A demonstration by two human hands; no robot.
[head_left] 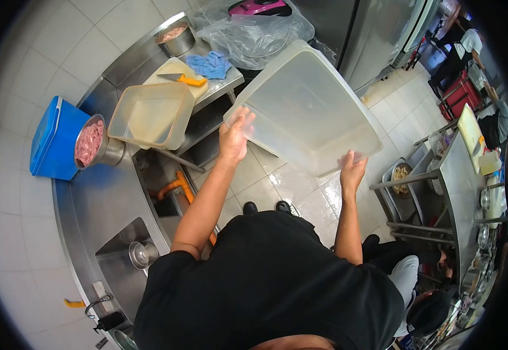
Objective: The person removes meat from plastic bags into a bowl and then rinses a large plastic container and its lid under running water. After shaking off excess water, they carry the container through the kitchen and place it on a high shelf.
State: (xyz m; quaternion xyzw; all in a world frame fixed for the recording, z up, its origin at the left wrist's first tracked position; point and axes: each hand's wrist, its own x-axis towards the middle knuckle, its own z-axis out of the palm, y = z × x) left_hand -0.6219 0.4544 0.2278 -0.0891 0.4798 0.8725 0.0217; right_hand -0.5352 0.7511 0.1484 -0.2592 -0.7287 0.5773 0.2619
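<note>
A large translucent plastic bin [303, 102] is held up in front of me, tilted, with its open side toward me. My left hand [234, 135] grips its near left corner, and my right hand [351, 169] holds the rim at the lower right corner. To the left, a smaller translucent container [152, 115] rests on the steel counter, overlapping a white cutting board [171, 69]. On that board lies a knife with an orange handle [191, 80], beside a blue cloth [209, 65]. Pink raw meat [89, 143] fills a steel pot left of the smaller container.
A blue cooler [60, 140] stands against the left wall. Another pot of meat [173, 36] is at the counter's far end. The sink [127, 256] is at lower left. A steel table [464, 192] is on the right. One person crouches at lower right; others are at upper right.
</note>
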